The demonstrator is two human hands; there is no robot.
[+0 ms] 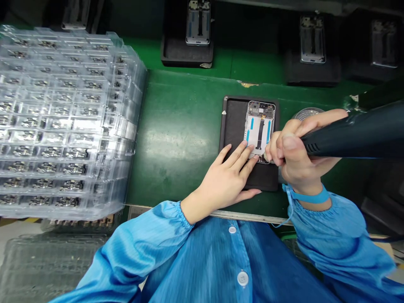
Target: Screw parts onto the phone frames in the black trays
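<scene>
Near the front edge of the green table (176, 126), just ahead of your body, an opened phone (265, 126) lies in a shallow black tray (233, 122), toward the tray's right side. Its long axis runs almost straight away from you, the far end leaning slightly right, with the circuit board (261, 110) at that far end.

From your left hand (230, 179) the phone lies forward and to the right; from your right hand (298, 155) it lies to the left. The two meet around its near end, so neither is clearly closer. Your left hand is unclenched, palm down, fingers spread, with its fingertips resting at the phone's near left corner. Your right hand is curled around a dark tool (356, 130), whose body slants off to the right, across the phone's length rather than along it. The fingers reach the near right edge; they hide the tool's tip, so you cannot tell whether it touches the phone.
</scene>
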